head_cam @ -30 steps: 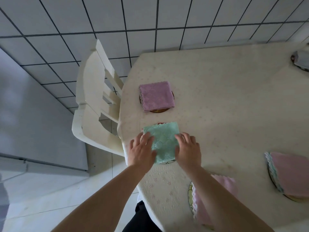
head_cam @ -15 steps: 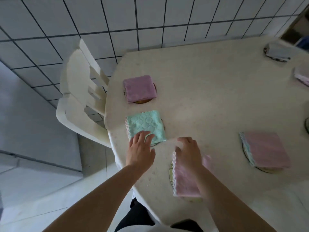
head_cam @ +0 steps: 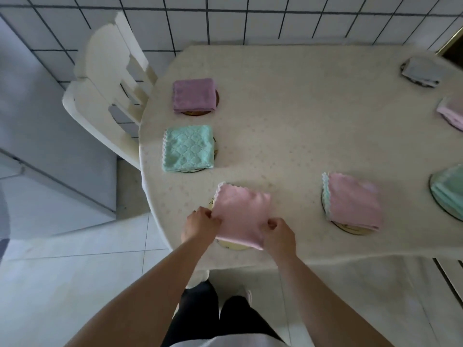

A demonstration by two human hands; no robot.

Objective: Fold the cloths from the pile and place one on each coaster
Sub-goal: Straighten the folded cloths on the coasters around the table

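Note:
A folded pink cloth (head_cam: 240,214) lies over a coaster (head_cam: 234,246) at the table's near edge. My left hand (head_cam: 200,224) pinches its left side and my right hand (head_cam: 279,234) pinches its right side. Beyond it a folded teal cloth (head_cam: 189,148) covers a coaster, and farther back a purple cloth (head_cam: 195,95) sits on a brown coaster (head_cam: 198,112). To the right, a pink cloth with a teal layer (head_cam: 353,204) rests on another coaster (head_cam: 348,227).
The round table (head_cam: 300,126) has a cream cover. At its right edge lie a grey cloth (head_cam: 422,71), a pink cloth (head_cam: 452,111) and a teal cloth (head_cam: 449,190) on coasters. A white plastic chair (head_cam: 105,83) stands at the table's left, against a tiled wall.
Both hands left the teal cloth and moved toward me. They now grip the pink cloth on the nearest coaster. The view has shifted right, showing more of the table.

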